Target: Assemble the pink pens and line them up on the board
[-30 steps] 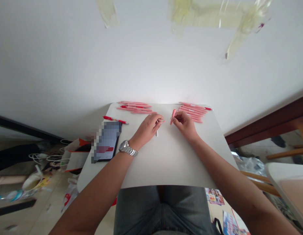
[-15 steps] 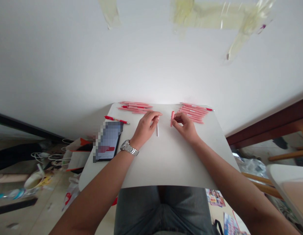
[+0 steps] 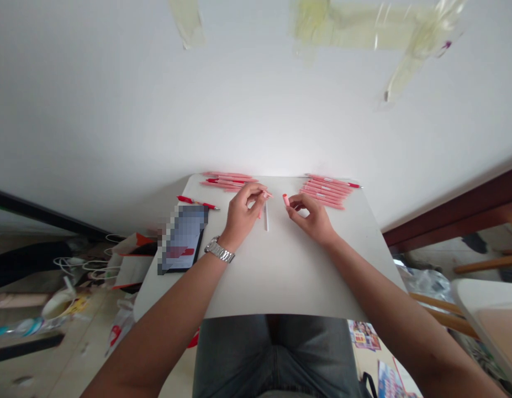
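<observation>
On the small white table (image 3: 280, 276), my left hand (image 3: 242, 213) is closed in a pinch on a thin white pen refill (image 3: 266, 216) that hangs down from the fingertips, with a bit of pink at its top. My right hand (image 3: 311, 213) is closed on a short pink pen barrel (image 3: 286, 199), whose end points toward the left hand. The two hands are a short gap apart near the table's far edge. A row of pink pens (image 3: 228, 181) lies behind the left hand. Another row of pink pens (image 3: 328, 190) lies behind the right hand.
A red pen (image 3: 196, 203) lies alone at the far left of the table, above a dark tablet (image 3: 181, 237). A white wall rises behind the table. Bags and clutter cover the floor at left; a wooden frame and a white chair stand at right.
The left hand has lifted and drawn the white refill upright, slightly left. The right hand has turned the pink barrel so that only its end shows, and the gap between the hands has grown.
</observation>
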Demonstrator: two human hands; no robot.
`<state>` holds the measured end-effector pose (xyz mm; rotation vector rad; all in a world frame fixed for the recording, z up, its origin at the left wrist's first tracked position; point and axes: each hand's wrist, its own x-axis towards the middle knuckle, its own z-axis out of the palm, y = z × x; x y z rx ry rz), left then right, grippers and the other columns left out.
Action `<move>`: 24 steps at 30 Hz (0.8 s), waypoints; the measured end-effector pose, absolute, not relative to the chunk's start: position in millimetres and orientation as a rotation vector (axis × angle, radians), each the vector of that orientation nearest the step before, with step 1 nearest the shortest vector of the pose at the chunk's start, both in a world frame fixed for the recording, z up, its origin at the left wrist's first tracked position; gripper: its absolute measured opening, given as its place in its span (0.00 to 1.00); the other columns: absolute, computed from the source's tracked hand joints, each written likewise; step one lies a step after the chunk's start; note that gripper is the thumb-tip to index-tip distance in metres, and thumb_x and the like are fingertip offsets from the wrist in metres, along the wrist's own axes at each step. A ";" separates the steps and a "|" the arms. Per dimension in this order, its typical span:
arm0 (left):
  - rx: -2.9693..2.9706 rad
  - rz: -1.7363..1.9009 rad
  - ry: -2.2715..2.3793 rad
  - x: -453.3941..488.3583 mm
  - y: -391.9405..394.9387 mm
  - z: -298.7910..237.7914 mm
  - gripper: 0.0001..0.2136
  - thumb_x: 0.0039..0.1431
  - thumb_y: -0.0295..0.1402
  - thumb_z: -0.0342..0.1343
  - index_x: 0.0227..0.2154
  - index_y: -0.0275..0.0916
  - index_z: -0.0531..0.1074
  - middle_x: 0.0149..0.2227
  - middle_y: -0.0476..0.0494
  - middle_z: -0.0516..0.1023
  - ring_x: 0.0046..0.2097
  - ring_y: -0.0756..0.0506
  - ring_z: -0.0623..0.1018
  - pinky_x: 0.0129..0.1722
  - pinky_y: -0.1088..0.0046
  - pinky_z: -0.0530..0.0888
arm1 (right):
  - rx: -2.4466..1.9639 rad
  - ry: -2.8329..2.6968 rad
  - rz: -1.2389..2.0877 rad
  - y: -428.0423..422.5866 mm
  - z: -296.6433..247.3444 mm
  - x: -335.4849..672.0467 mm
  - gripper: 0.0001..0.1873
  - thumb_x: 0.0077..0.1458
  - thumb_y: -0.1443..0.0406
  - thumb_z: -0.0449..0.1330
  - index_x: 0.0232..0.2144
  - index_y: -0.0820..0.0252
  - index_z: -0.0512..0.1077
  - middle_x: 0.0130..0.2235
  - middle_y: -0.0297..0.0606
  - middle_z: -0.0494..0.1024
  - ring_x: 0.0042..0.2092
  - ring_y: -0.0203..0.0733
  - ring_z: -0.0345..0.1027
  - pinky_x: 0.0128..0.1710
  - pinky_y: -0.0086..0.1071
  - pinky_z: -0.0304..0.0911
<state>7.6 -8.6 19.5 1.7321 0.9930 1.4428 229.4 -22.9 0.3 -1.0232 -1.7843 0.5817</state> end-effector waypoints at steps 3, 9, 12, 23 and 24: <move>1.716 1.443 0.987 8.0 -8.7 18.7 0.12 0.70 0.43 0.60 0.46 0.40 0.72 0.47 0.39 0.84 0.51 0.42 0.85 0.48 0.67 0.83 | -1.022 -1.807 0.562 -23.7 1.1 228.9 0.09 0.67 0.56 0.62 0.43 0.53 0.75 0.38 0.38 0.80 0.39 0.44 0.76 0.41 0.42 0.73; 1.707 1.474 0.963 9.1 -12.6 20.4 0.09 0.70 0.40 0.61 0.45 0.41 0.73 0.47 0.40 0.84 0.50 0.43 0.85 0.44 0.70 0.83 | -1.007 -1.826 0.536 -23.6 2.9 229.0 0.07 0.67 0.58 0.62 0.43 0.52 0.76 0.38 0.38 0.80 0.39 0.44 0.75 0.40 0.41 0.73; 1.747 1.501 0.969 9.1 -14.5 22.6 0.08 0.70 0.39 0.61 0.44 0.41 0.75 0.46 0.41 0.83 0.48 0.44 0.85 0.43 0.70 0.83 | -1.009 -1.850 0.530 -23.6 3.9 229.0 0.07 0.67 0.58 0.62 0.43 0.52 0.77 0.37 0.38 0.79 0.38 0.44 0.75 0.40 0.41 0.72; 1.844 1.457 1.000 7.0 -13.5 20.6 0.07 0.70 0.38 0.60 0.45 0.40 0.77 0.47 0.40 0.82 0.45 0.45 0.83 0.40 0.71 0.82 | -1.011 -1.893 0.490 -24.5 7.4 229.2 0.06 0.67 0.60 0.62 0.42 0.53 0.77 0.36 0.38 0.78 0.38 0.43 0.73 0.39 0.40 0.71; 1.859 1.463 0.995 7.0 -13.5 20.5 0.07 0.70 0.37 0.60 0.45 0.40 0.78 0.47 0.41 0.82 0.46 0.45 0.83 0.42 0.70 0.82 | -1.010 -1.896 0.487 -24.5 7.2 229.3 0.06 0.67 0.60 0.62 0.42 0.53 0.77 0.36 0.38 0.78 0.38 0.43 0.73 0.39 0.39 0.71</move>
